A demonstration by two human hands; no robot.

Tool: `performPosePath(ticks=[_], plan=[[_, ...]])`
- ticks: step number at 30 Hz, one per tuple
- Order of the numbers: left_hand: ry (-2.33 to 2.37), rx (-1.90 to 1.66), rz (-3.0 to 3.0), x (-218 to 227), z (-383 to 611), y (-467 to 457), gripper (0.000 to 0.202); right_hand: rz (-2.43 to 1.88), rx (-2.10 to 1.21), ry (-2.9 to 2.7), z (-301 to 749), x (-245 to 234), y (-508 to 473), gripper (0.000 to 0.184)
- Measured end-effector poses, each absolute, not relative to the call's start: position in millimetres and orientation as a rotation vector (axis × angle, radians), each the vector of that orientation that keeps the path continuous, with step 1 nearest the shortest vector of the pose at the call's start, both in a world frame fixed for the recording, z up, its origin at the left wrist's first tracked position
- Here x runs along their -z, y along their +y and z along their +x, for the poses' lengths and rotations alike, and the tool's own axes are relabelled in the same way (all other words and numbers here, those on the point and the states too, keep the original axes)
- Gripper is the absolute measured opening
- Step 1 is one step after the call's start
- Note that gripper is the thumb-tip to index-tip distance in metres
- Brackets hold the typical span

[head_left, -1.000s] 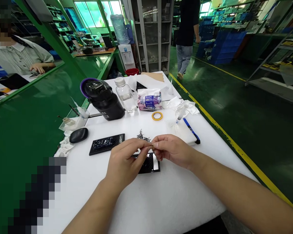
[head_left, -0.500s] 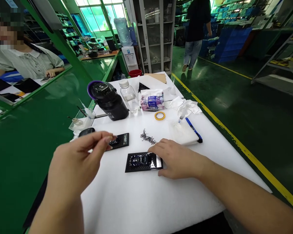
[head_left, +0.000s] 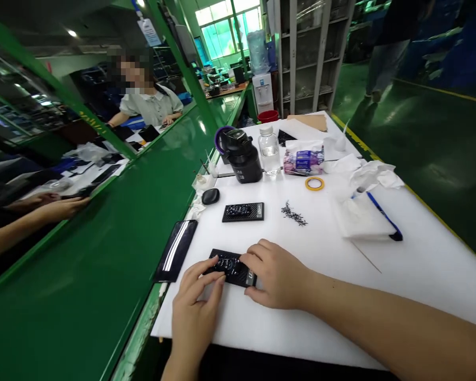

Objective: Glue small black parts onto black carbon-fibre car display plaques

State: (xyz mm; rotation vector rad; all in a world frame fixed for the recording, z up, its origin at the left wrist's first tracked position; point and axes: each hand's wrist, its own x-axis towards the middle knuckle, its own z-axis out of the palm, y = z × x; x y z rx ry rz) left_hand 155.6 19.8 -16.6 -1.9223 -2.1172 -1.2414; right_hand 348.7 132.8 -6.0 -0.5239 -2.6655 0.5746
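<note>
A black patterned plate with a raised glossy car-like shape (head_left: pixel 230 264) lies on the white table top, between my hands. My left hand (head_left: pixel 198 301) has its thumb and fingertips closed at the plate's left part, touching the raised shape. On the right end my right hand (head_left: pixel 280 275) grips the plate, thumb at the near edge and fingers over the top. Farther back lies a second similar black plate (head_left: pixel 244 211). To its right is a small heap of tiny black slivers (head_left: pixel 294 215).
A dark phone-like slab (head_left: pixel 177 251) lies at the left edge. Behind stand a black flask (head_left: pixel 244 161), a clear bottle (head_left: pixel 269 153) and a tissue pack (head_left: pixel 303 159). Yellow tape (head_left: pixel 314 183), a blue pen-like tool (head_left: pixel 384 214) and a thin stick (head_left: pixel 365 256) lie rightward. Co-workers sit across the green bench.
My left hand has come down from a raised pinch near the far plate onto the near plate. My right hand stays on that plate's right end. The view has swung left.
</note>
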Motion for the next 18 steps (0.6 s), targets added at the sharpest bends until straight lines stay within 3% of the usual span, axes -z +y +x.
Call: performPosePath(ticks=[18], plan=[[-1.907, 1.051, -2.037, 22.6, 159.5, 39.8, 0.014, -0.482, -0.516, -2.740, 353.2, 11.0, 129.5, 0.059]])
